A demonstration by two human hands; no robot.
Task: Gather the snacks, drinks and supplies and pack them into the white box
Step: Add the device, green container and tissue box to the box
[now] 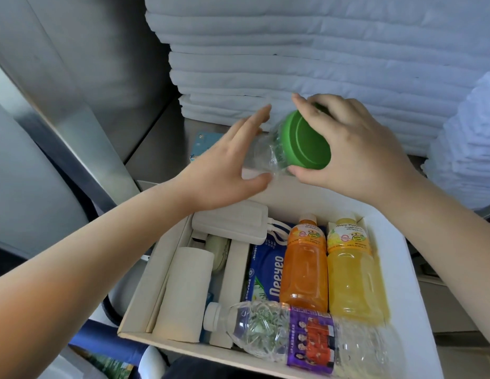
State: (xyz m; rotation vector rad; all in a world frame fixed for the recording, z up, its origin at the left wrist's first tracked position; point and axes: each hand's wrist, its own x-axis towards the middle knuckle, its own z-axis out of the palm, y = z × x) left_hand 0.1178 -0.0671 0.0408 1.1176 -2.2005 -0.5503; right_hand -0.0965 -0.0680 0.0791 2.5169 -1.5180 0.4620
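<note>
The white box [408, 272] lies open in front of me. Inside are an orange juice bottle [304, 263], a yellow juice bottle [350, 269], a clear water bottle [287, 332] lying across the front, a blue tissue pack [265, 272], a white power bank [233, 222] and a paper roll [186, 288]. Above the box's far edge my right hand [356, 151] grips a clear jar by its green lid [306, 140], tilted on its side. My left hand [224, 165] is spread against the jar's clear body [263, 157].
A tall stack of folded white towels [306, 56] fills the back. A grey metal shelf surface [162, 149] holds a small blue packet [203, 143]. Metal panels stand at left. More white cloth [468, 149] sits at right.
</note>
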